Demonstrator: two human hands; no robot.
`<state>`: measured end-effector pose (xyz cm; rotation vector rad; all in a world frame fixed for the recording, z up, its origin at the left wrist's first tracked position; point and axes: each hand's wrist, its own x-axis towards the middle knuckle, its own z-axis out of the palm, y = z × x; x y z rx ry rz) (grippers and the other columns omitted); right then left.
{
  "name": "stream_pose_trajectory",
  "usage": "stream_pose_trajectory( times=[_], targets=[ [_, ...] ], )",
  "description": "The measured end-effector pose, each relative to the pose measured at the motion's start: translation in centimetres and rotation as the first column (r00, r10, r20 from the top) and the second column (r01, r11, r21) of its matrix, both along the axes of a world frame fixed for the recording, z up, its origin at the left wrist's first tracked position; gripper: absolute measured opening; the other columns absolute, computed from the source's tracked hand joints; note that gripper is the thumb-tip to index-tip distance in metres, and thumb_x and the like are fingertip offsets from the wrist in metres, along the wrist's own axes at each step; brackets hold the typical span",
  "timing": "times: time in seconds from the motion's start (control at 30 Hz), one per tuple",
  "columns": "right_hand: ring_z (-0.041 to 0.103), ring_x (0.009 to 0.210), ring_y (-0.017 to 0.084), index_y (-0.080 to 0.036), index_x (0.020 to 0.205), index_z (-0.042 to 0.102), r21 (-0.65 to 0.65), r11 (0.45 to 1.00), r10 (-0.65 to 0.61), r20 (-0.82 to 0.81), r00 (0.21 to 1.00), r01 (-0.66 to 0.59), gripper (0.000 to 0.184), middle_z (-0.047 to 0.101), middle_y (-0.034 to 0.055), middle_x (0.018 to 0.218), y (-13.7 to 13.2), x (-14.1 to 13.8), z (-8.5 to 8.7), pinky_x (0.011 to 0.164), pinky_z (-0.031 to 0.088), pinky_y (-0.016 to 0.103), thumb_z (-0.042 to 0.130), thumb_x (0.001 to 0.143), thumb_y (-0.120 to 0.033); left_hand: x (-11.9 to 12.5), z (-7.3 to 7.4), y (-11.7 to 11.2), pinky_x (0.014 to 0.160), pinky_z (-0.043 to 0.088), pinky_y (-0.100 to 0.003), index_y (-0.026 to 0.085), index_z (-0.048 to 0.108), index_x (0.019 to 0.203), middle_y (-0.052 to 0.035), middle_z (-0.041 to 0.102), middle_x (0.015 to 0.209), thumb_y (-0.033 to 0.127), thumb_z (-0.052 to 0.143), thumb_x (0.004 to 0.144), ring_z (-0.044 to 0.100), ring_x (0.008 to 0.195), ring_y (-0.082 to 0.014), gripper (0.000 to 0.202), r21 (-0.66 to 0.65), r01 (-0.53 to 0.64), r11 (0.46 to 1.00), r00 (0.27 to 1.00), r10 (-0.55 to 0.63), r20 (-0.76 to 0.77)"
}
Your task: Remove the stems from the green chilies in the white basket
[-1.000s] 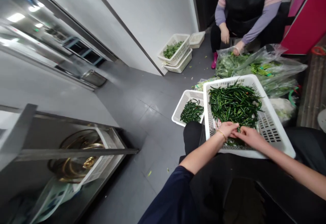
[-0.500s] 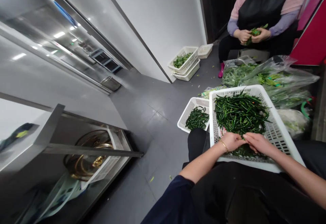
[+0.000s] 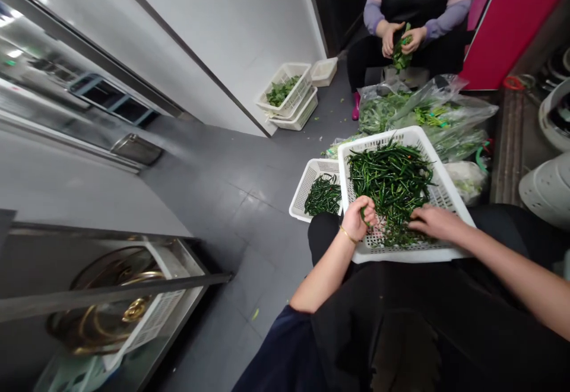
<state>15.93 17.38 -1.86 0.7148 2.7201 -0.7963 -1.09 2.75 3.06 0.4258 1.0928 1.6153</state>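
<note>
A white plastic basket [image 3: 452, 225] rests on my lap, holding a heap of thin green chili peppers [image 3: 387, 172]. My left hand [image 3: 358, 218] is closed over the basket's near left corner, and a bit of green chili pepper shows in its curled fingers. On the right side of the heap, my right hand [image 3: 431, 223] reaches down with its fingers somewhat apart, the tips touching the loose peppers and stems. Whether anything lies between those fingertips is hard to see. Below them the near part of the heap looks finer and stemmy.
Left of my knee stands a smaller white basket [image 3: 307, 181] with more green chilies. Clear bags of leafy greens [image 3: 427, 113] lie beyond. A co-worker [image 3: 414, 0] sits opposite, handling greens. Stacked baskets [image 3: 294, 110] stand by the wall; a metal shelf [image 3: 196, 267] is at left.
My hands were together over the near part of the basket; now they are apart, left at the left corner, right in the heap. The view has turned rightward.
</note>
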Motion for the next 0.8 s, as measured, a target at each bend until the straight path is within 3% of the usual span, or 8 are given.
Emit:
stream_pose_trajectory(
  times=[0.07,0.17,0.33,0.43,0.53,0.67,0.73,0.8],
  targets=[
    [0.061,0.090,0.030,-0.011,0.085,0.065,0.192,0.980,-0.096,0.238,0.966,0.050,0.031,0.063,0.0201,0.097,2.2,-0.9,-0.3,0.074,0.045,0.038,0.052,0.081,-0.038,-0.3,-0.8,0.9,0.035,0.013,-0.016,0.016,0.042,0.060,0.0109,0.020,0.042,0.044,0.066,0.067,0.016,0.034,-0.0015,0.037,-0.072,-0.010,0.997,0.995,0.017,0.096],
    [0.062,0.089,0.030,-0.009,0.084,0.068,0.215,0.975,-0.135,0.367,0.921,0.058,0.026,0.065,0.0207,0.096,2.9,-2.4,-1.1,0.069,0.047,0.036,0.058,0.075,-0.031,0.4,-2.3,1.8,0.036,0.007,-0.016,0.016,0.042,0.060,0.0126,0.017,0.040,0.042,0.073,0.060,0.012,0.033,-0.0003,0.040,-0.146,-0.037,0.989,0.996,0.049,0.078],
    [0.063,0.086,0.026,-0.013,0.087,0.068,0.230,0.971,-0.125,0.285,0.950,0.058,0.036,0.066,0.0168,0.095,0.5,-2.3,-0.8,0.064,0.045,0.031,0.042,0.084,-0.039,2.0,-4.7,2.4,0.036,0.007,-0.017,0.014,0.050,0.068,0.0115,0.029,0.043,0.040,0.081,0.048,0.019,0.034,0.0003,0.045,-0.339,0.049,0.939,0.999,-0.053,-0.005],
    [0.063,0.082,0.024,-0.017,0.088,0.065,0.222,0.973,0.037,0.138,0.990,-0.067,0.041,0.067,0.0124,0.088,-2.0,-1.0,-0.1,0.063,0.042,0.030,0.033,0.089,-0.042,2.4,-5.8,2.5,0.037,0.007,-0.017,0.014,0.049,0.066,0.0083,0.038,0.047,0.045,0.079,0.049,0.021,0.035,0.0007,0.046,-0.429,0.157,0.890,0.987,-0.151,0.048],
    [0.063,0.079,0.023,-0.018,0.097,0.061,0.235,0.961,0.136,0.053,0.989,-0.145,0.037,0.067,0.0107,0.090,-4.2,-0.2,-0.1,0.061,0.040,0.028,0.030,0.091,-0.037,2.7,-6.6,2.6,0.037,0.008,-0.018,0.012,0.052,0.065,0.0066,0.041,0.047,0.048,0.077,0.050,0.021,0.035,0.0003,0.047,-0.430,0.233,0.872,0.972,-0.213,0.095],
    [0.062,0.076,0.022,-0.017,0.086,0.060,0.201,0.973,0.120,-0.005,0.993,-0.117,0.036,0.066,0.0107,0.083,-4.8,-0.3,-0.7,0.061,0.039,0.028,0.029,0.091,-0.034,3.3,-6.4,2.2,0.038,0.011,-0.019,0.014,0.051,0.065,0.0072,0.039,0.047,0.050,0.073,0.054,0.022,0.038,-0.0013,0.044,-0.348,0.085,0.934,0.995,-0.101,-0.027],
    [0.062,0.076,0.021,-0.017,0.078,0.060,0.094,0.994,0.064,-0.077,0.995,-0.057,0.037,0.066,0.0093,0.079,-4.3,-0.4,-1.0,0.066,0.039,0.028,0.029,0.090,-0.033,3.7,-5.8,2.0,0.040,0.017,-0.019,0.015,0.050,0.063,0.0059,0.041,0.050,0.049,0.071,0.057,0.027,0.042,-0.0027,0.041,-0.272,-0.043,0.961,0.977,-0.016,-0.212],
    [0.061,0.073,0.019,-0.018,0.076,0.060,-0.046,0.998,-0.038,-0.084,0.996,0.034,0.041,0.066,0.0073,0.073,-3.4,-0.4,-1.2,0.067,0.040,0.027,0.025,0.091,-0.033,3.9,-5.2,1.9,0.045,0.025,-0.019,0.014,0.050,0.060,0.0032,0.046,0.056,0.044,0.073,0.057,0.037,0.050,-0.0045,0.038,-0.157,-0.131,0.979,0.903,0.052,-0.426]
  ],
)
